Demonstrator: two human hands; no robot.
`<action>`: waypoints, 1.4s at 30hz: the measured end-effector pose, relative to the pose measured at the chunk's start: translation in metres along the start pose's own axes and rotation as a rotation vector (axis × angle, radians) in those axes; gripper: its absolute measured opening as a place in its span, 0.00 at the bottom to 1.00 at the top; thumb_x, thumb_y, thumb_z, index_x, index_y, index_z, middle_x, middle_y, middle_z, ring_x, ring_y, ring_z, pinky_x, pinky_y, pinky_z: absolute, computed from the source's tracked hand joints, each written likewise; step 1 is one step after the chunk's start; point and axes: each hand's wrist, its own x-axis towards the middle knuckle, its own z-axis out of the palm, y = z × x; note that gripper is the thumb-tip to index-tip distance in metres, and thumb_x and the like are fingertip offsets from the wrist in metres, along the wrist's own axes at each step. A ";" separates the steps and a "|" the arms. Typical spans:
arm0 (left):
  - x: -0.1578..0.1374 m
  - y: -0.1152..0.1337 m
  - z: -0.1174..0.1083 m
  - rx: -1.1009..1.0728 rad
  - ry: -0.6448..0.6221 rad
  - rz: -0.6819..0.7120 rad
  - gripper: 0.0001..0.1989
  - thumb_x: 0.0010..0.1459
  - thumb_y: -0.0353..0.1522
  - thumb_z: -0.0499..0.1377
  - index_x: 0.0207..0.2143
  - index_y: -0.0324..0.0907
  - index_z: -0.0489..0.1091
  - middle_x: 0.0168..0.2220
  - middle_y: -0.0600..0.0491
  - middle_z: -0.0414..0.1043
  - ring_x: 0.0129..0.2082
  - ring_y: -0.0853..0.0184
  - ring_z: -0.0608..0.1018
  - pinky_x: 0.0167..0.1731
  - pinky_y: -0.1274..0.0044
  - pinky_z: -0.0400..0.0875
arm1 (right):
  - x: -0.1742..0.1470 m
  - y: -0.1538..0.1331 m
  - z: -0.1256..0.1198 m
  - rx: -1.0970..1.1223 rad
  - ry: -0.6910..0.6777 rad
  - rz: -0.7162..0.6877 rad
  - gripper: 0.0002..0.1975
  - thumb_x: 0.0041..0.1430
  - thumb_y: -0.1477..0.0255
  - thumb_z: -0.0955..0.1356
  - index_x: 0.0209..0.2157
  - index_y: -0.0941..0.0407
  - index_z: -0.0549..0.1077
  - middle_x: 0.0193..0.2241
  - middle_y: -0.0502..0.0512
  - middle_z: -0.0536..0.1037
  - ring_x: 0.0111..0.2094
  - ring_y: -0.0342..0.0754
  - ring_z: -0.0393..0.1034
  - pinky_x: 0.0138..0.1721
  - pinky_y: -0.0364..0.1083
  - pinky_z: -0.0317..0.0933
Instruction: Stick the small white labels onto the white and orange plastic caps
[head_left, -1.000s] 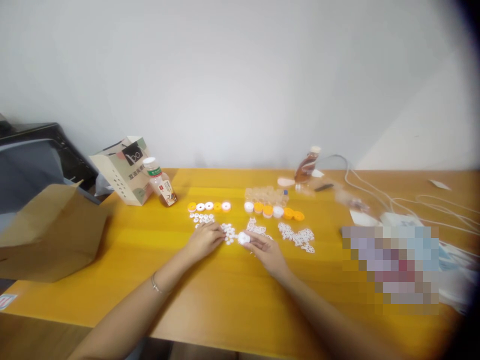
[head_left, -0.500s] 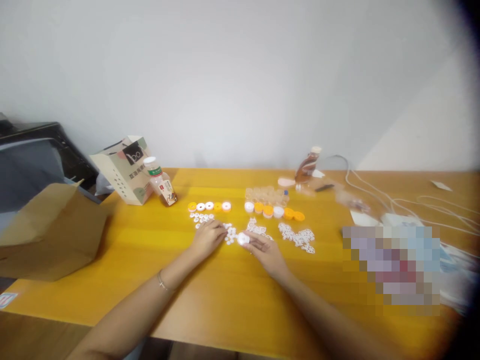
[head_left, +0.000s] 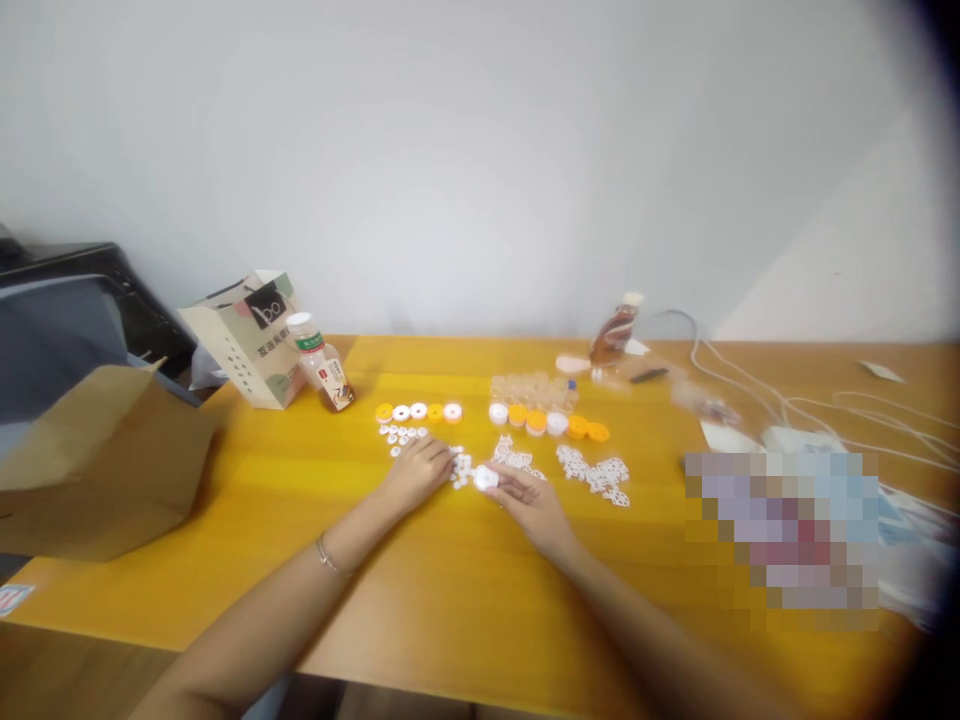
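My right hand (head_left: 534,508) pinches a white round cap-like piece (head_left: 486,478) between thumb and fingers, just above the table. To its left, my left hand (head_left: 416,472) has its fingers bent together at the edge of a pile of small white pieces (head_left: 462,468). Whatever its fingertips hold is too small to make out. Several small white round pieces (head_left: 403,435) lie beyond the left hand. Flat white pieces with holes (head_left: 517,455) are partly hidden behind the right hand, and a second heap of similar white pieces (head_left: 592,470) spreads to the right.
A row of white and orange rings (head_left: 418,411) and another row (head_left: 536,422) lie farther back, before clear small containers (head_left: 529,390). Bottles (head_left: 322,365), (head_left: 615,330), a paper bag (head_left: 251,345), a cardboard box (head_left: 105,460) and white cables (head_left: 750,385) surround the yellow table (head_left: 420,620).
My left hand has shifted very slightly at the small white pieces. The right hand keeps the white cap-like piece in nearly the same spot.
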 end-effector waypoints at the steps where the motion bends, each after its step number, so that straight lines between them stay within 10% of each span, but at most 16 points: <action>1: 0.000 0.001 -0.001 -0.022 0.032 0.013 0.09 0.57 0.31 0.50 0.32 0.40 0.69 0.31 0.48 0.71 0.34 0.65 0.71 0.34 0.73 0.64 | 0.000 0.000 0.000 0.004 -0.004 0.000 0.17 0.43 0.69 0.71 0.39 0.52 0.74 0.33 0.51 0.78 0.36 0.48 0.72 0.45 0.51 0.63; 14: -0.008 0.037 -0.027 -0.276 0.245 0.184 0.10 0.57 0.28 0.50 0.41 0.41 0.65 0.30 0.52 0.73 0.28 0.74 0.74 0.30 0.83 0.70 | -0.001 0.000 0.000 0.066 -0.046 0.000 0.17 0.43 0.69 0.71 0.39 0.52 0.73 0.34 0.51 0.78 0.37 0.49 0.72 0.46 0.52 0.63; 24: -0.005 0.041 -0.039 -0.090 0.163 0.315 0.09 0.58 0.28 0.50 0.40 0.41 0.66 0.35 0.49 0.72 0.36 0.67 0.72 0.33 0.75 0.68 | -0.003 0.001 0.002 0.051 -0.042 -0.029 0.16 0.42 0.69 0.71 0.38 0.51 0.74 0.32 0.51 0.78 0.35 0.48 0.72 0.43 0.50 0.65; 42: -0.004 0.040 -0.037 -0.320 0.215 0.203 0.11 0.57 0.26 0.51 0.40 0.42 0.68 0.34 0.50 0.72 0.36 0.68 0.71 0.35 0.75 0.65 | -0.003 -0.001 0.001 0.084 -0.079 -0.015 0.15 0.44 0.71 0.71 0.38 0.52 0.72 0.36 0.52 0.77 0.38 0.47 0.71 0.45 0.50 0.62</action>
